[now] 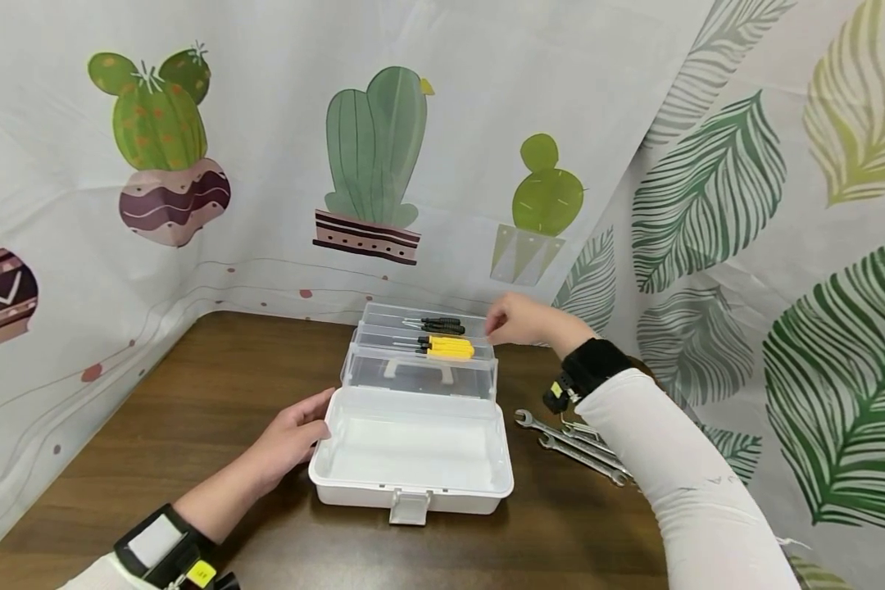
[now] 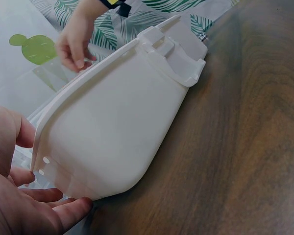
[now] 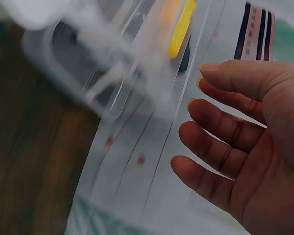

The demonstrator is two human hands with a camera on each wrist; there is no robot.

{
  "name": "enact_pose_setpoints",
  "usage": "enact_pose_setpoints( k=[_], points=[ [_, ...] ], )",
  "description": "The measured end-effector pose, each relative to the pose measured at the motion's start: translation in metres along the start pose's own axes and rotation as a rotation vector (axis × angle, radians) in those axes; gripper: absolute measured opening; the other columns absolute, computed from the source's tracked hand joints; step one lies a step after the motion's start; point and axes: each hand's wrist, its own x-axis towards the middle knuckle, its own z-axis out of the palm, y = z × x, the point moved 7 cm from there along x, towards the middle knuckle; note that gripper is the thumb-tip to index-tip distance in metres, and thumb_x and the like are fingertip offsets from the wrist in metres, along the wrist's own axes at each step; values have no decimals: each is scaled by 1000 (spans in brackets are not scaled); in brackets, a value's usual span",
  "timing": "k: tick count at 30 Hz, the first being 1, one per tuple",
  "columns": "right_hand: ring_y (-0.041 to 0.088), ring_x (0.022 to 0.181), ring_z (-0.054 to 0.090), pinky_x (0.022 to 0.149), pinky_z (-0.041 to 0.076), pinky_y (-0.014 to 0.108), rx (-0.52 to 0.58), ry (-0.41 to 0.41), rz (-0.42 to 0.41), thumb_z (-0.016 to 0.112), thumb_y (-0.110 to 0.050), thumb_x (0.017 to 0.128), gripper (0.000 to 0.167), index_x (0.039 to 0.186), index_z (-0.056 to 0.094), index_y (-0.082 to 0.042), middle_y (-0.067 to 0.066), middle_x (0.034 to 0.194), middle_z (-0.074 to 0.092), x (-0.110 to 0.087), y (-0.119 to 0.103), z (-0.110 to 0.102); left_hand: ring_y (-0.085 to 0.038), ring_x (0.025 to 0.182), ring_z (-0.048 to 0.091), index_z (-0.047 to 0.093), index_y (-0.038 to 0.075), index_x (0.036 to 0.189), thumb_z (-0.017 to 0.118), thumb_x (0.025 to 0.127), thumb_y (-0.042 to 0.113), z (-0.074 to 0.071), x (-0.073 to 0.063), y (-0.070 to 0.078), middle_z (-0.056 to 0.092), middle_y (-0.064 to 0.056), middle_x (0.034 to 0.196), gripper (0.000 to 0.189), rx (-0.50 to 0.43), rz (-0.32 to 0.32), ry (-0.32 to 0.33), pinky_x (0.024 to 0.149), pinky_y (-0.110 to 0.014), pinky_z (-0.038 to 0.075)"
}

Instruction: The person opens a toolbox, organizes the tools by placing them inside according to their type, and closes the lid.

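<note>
1. Holding the white toolbox (image 1: 347, 494) by its left end, the left grip (image 1: 295, 433) lays its thumb over the rim; only the left wrist view shows fingertips against the outer wall's lower part.
2. The right grip (image 1: 519, 318) is loosely curved around nothing; from the head it seems to meet the clear trays (image 1: 372, 334), but the right wrist view shows it just apart from them.
3. The toolbox stands on the table (image 1: 258, 360), with black-handled screwdrivers (image 1: 444, 325) and yellow-handled screwdrivers (image 1: 451, 348) in those trays.
4. Only the head view clearly shows wrenches (image 1: 575, 451) lying to the right.
</note>
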Motion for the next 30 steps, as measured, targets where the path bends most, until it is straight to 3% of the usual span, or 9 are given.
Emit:
enact_pose_setpoints(
  k=[5, 8, 15, 23, 30],
  points=[
    [16, 87, 68, 85, 56, 37, -1, 31, 99, 75, -11, 86, 11, 95, 77, -5, 6, 94, 76, -33, 43, -4, -29, 128, 56, 27, 3, 162, 49, 97, 4, -1, 0, 0, 37, -26, 161, 69, 14, -6, 6, 92, -40, 59],
    [16, 85, 68, 82, 56, 37, 5, 29, 143, 75, -11, 85, 10, 93, 77, -5, 6, 91, 77, -54, 71, 1, -30, 129, 55, 28, 4, 162, 49, 97, 4, -1, 0, 1, 37, -26, 162, 69, 18, -11, 9, 92, -40, 59],
    [9, 69, 60, 66, 51, 29, 76, -1, 216, 77, -10, 81, 8, 87, 77, -5, 1, 79, 74, -93, 123, 37, -31, 130, 54, 27, 2, 162, 49, 96, 4, -2, 0, 2, 37, -26, 161, 70, 11, -3, 6, 93, -41, 58],
    [8, 50, 49, 48, 44, 26, 174, -39, 283, 77, -6, 77, 3, 79, 74, -5, -8, 64, 62, -117, 149, 82, -31, 130, 54, 27, 4, 162, 50, 96, 4, -2, 0, 0, 36, -25, 162, 70, 16, -16, 10, 93, -40, 58],
    [7, 45, 38, 44, 35, 22, 243, -97, 371, 67, -2, 76, 5, 78, 70, -5, -8, 58, 49, -131, 159, 103, -30, 130, 55, 27, 4, 162, 50, 96, 5, -2, 1, 0, 37, -25, 162, 70, 14, -14, 6, 93, -39, 58]
  ],
)
